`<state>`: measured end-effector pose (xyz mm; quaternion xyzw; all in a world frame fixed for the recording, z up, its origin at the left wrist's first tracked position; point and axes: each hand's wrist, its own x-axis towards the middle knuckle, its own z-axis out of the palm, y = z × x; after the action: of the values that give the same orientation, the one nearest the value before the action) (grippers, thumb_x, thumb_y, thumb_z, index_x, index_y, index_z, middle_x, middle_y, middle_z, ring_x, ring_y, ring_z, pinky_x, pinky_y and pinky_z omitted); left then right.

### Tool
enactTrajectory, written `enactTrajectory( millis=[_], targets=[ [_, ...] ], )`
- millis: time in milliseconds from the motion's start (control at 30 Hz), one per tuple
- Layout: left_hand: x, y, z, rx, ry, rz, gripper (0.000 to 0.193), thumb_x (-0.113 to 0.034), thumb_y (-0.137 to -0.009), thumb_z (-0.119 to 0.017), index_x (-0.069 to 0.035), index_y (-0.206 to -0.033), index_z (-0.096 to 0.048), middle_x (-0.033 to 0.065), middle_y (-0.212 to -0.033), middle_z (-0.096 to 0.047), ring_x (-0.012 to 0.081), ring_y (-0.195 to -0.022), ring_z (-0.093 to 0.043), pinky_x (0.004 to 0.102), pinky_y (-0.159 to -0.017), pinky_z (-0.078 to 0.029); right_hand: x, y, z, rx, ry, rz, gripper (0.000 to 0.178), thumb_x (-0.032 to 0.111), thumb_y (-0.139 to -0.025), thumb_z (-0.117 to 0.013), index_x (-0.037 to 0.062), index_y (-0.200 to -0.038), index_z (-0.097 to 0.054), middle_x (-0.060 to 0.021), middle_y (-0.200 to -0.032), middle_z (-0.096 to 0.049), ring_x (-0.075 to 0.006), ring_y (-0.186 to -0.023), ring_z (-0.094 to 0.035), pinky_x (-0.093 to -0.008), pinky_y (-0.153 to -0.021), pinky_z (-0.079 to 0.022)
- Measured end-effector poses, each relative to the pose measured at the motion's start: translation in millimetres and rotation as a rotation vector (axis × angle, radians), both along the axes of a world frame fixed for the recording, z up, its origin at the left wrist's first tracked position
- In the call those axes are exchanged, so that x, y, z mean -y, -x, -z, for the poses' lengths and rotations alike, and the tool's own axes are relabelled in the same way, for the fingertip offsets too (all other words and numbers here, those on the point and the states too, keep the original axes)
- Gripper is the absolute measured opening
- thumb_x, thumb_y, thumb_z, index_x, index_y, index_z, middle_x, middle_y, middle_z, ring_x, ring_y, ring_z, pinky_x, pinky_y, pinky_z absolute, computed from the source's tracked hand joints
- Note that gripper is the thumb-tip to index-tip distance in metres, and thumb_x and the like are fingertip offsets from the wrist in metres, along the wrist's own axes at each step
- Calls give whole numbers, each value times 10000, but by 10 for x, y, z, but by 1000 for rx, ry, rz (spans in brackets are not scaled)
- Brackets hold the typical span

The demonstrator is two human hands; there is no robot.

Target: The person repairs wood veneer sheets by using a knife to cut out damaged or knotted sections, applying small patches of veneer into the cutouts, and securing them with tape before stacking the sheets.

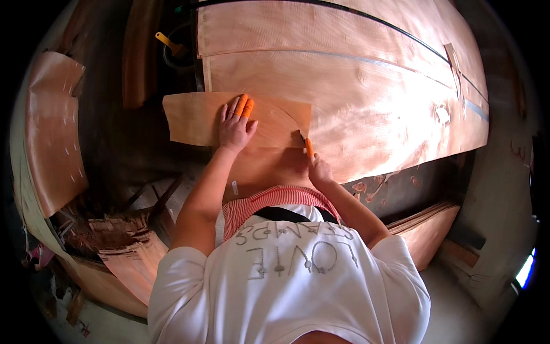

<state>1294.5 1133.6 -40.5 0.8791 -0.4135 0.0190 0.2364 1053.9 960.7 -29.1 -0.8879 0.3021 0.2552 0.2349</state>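
Observation:
My left hand [235, 127] lies flat, fingers spread, on a loose piece of thin wood veneer [195, 117], pressing it onto the larger sheet beneath. Two of its fingertips wear orange covers. My right hand [318, 169] is closed around a small cutter [308, 146] with an orange tip, its point resting on the veneer where a curved cut line ends near the piece's right edge.
A big veneer sheet [372, 97] covers the work surface ahead and to the right. Curved veneer offcuts [54, 132] hang at the left, with torn scraps [114, 241] piled low left. Stacked sheets [427, 226] sit at right. A yellow-handled tool [167, 42] lies at the back.

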Motion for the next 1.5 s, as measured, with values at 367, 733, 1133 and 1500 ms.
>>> enactTrajectory(
  millis=[367, 733, 1133, 1500],
  targets=[
    [50, 21, -3, 40, -23, 46, 547, -286, -780, -584, -85, -1266, -435, 99, -1343, -386, 245, -1247, -352, 473, -1015, -245, 84, 365, 150, 263, -7, 20, 258, 217, -903, -401, 11, -1032, -491, -210, -718, -593, -384, -699, -580, -466, -587, -449],
    [72, 35, -59, 92, -58, 29, 527, -305, -779, -585, -102, -1248, -458, 81, -1352, -380, 224, -1252, -349, 461, -1026, -241, 407, -505, 108, 644, -276, 690, 218, 228, -825, -590, 46, -945, -599, -79, -650, -609, -169, -553, -581, -303, -517, -442],
    [41, 20, -36, 31, -38, 18, 540, -276, -774, -593, -100, -1264, -446, 84, -1359, -370, 226, -1258, -342, 455, -1026, -236, 506, -749, -143, 729, -666, 542, 132, 148, -823, -622, 52, -852, -536, 47, -659, -447, -37, -558, -380, -216, -467, -312],
    [20, 25, 21, 11, -45, 15, 542, -287, -779, -597, -107, -1268, -446, 70, -1362, -368, 218, -1267, -327, 453, -1034, -222, 244, -810, -232, 728, -1346, 1085, 161, 213, -883, -512, 53, -882, -532, 8, -707, -503, -89, -606, -469, -235, -517, -372]
  ],
)
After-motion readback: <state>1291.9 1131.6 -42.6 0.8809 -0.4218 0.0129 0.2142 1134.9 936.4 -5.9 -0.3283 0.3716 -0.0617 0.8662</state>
